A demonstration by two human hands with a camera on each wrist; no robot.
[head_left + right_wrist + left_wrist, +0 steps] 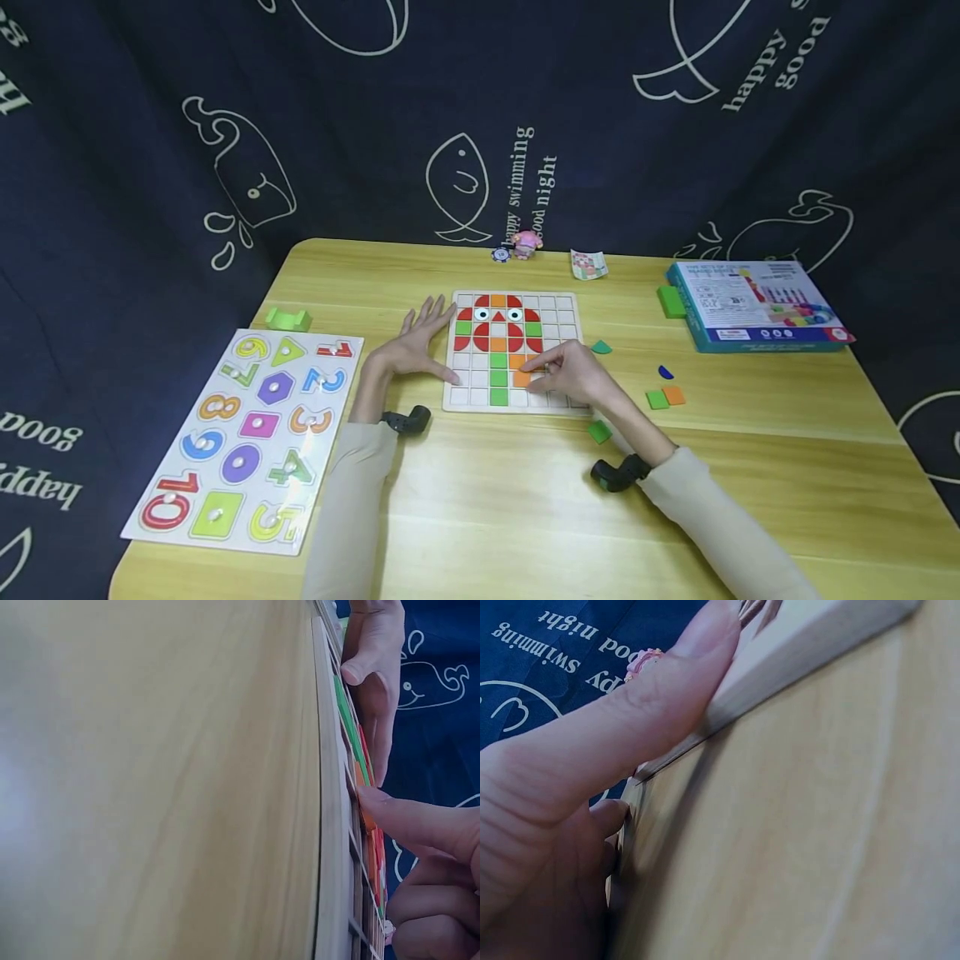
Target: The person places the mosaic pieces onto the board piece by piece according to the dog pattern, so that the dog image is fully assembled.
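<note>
A white grid board (471, 398) lies on the table with a figure of red, green, orange and white tiles in its cells. My left hand (412, 346) spreads its fingers along the board's left edge; its thumb (697, 660) rests at the near left rim. Over the lower right part of the grid, my right hand (573, 372) pinches an orange square tile (521, 379) between thumb and index finger, low at a cell. Another orange tile (516, 362) sits just above it. Green square tiles (498, 377) form a column to the left. The right fingers partly cover nearby cells.
Loose green (657, 400) and orange (674, 395) squares, a blue piece (665, 372), a green curved piece (602, 347) and a green square (599, 432) lie right. A number puzzle (251, 442) lies left, a boxed toy (757, 304) far right. Behind stand a pink figurine (527, 243) and picture card (588, 265).
</note>
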